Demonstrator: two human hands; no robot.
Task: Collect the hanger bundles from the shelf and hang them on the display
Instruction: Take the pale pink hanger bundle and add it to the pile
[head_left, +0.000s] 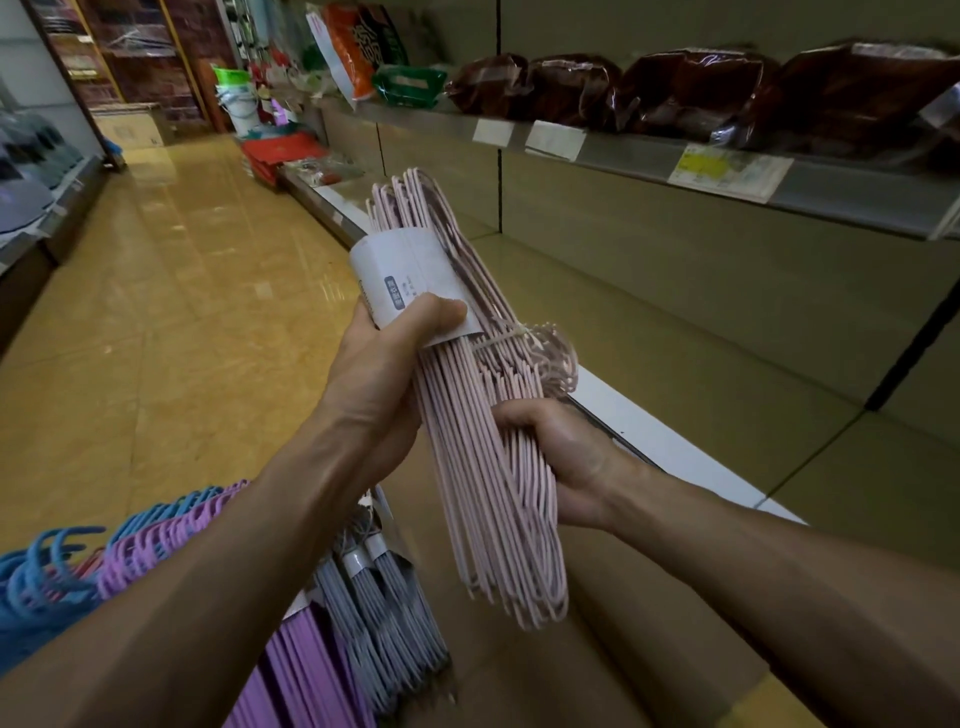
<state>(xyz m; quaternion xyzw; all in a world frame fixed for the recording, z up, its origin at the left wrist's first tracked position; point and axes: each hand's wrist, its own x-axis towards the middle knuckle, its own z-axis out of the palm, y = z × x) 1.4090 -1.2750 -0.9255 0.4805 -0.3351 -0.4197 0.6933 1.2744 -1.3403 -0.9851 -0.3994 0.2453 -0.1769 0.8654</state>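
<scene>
Far left, blue hangers (31, 577) and purple hangers (150, 535) bunched at the lower edge, hooks up, partly hidden behind the left forearm. Just right of them, grey bundles (384, 623) with white bands, lying under that same arm, beside flat purple packs (306, 670). Beyond, a glossy yellow floor (197, 270) running down the aisle, with red boxes (280, 153) and a white bucket (241, 111) at the far end.

Centre, held above the low shelf (649, 322): a pink bundle (488, 467) of wire hangers, tilted, upper end away from the camera. White label (410, 280) wrapped round the upper half; a pale tie (506, 338) cinching the necks just below the label, hooks (556, 358) curling out to the right.

Left hand (384, 364) curled round the labelled part, thumb pressed on the label's lower edge. Right hand (561, 457) lower down, fingers wrapped round the pink wires from the right, gripping them.

Right, a bare olive back panel behind the low shelf. Higher, an upper shelf (831, 192) with paper tags on its front strip, carrying dark brown packs (701, 93) in clear wrap, an orange bag (353, 47) and a green basket (410, 83) at its far left.
</scene>
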